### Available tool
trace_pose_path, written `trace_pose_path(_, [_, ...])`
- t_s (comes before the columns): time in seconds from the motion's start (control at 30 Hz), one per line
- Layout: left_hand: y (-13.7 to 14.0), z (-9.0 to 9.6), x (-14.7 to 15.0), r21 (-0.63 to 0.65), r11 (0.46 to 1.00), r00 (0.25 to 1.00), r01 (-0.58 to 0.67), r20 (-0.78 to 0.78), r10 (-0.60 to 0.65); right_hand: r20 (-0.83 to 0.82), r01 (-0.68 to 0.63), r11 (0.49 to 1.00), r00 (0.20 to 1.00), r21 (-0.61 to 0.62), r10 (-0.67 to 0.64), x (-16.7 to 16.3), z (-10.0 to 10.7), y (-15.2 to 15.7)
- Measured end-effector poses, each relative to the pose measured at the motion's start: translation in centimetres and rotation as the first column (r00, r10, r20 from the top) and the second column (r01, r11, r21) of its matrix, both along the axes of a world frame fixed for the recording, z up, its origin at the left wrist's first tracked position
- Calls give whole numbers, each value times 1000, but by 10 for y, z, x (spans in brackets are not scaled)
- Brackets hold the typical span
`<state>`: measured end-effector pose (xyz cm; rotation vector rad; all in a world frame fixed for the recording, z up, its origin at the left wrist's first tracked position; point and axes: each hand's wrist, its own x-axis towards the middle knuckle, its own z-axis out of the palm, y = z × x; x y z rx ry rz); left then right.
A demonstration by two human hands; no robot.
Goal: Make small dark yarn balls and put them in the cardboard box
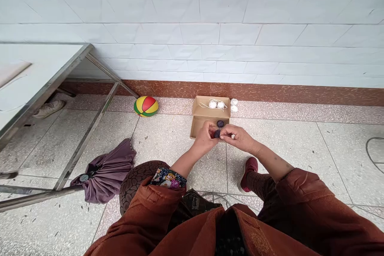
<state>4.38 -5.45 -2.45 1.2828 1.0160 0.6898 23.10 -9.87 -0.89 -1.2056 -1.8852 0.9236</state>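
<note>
My left hand (204, 136) is closed around a small dark ball of yarn (217, 133), held over the front of an opened brown cardboard box (196, 125). Against that ball the fingers of my right hand (237, 137) are pinched together, seemingly on a strand too fine to see clearly. A second dark ball (220, 123) shows just beyond my fingers, over the box. In the back half of the box lie two white balls of yarn (213, 104) with loose white strands. More white balls (234, 108) sit on the floor against its right side.
A multicoloured ball (146, 106) lies on the floor to the left, near the wall. A metal-framed table (72, 64) stands at left, with a folded purple umbrella (108, 172) by its leg. A white shoe (49, 109) is under the table. A cable (370, 154) lies far right.
</note>
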Motion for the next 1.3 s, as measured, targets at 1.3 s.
trace_pose_path(1.3, [-8,14,5,-225,909,929,351,207,-307,-253,107,932,946,-345,-203,9,-20,9])
